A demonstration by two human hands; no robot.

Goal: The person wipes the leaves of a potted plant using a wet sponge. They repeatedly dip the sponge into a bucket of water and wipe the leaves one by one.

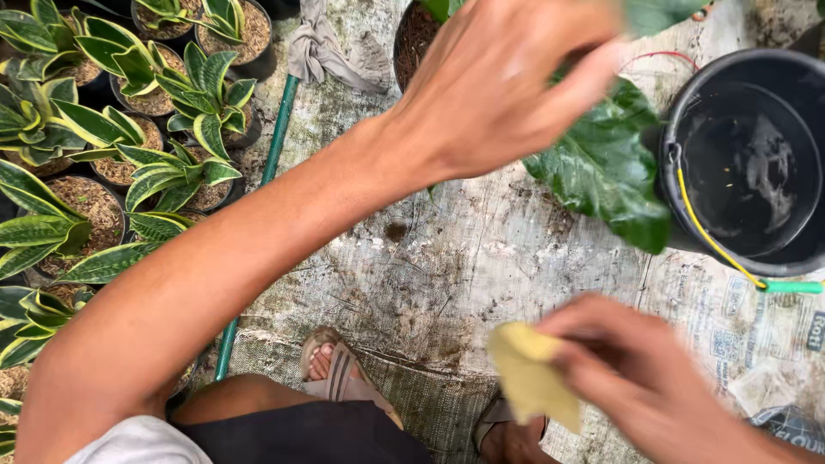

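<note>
Potted plants [129,129] at left; hose [277,137] beside them; bucket [748,163] at right; leaf [606,167] left of bucket.

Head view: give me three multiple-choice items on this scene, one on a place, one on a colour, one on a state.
1. Where is the black bucket?
A. right of the big green leaf
B. among the potted plants
C. under the person's feet

2. What colour is the cloth in the right hand?
A. red
B. yellow
C. blue

3. What is the left hand doing?
A. resting on the ground
B. inside the bucket
C. gripping the big green leaf

Key: 1 A, the bucket stands at the right edge; 2 B, the cloth is pale yellow; 3 C, its fingers close over the leaf.
</note>
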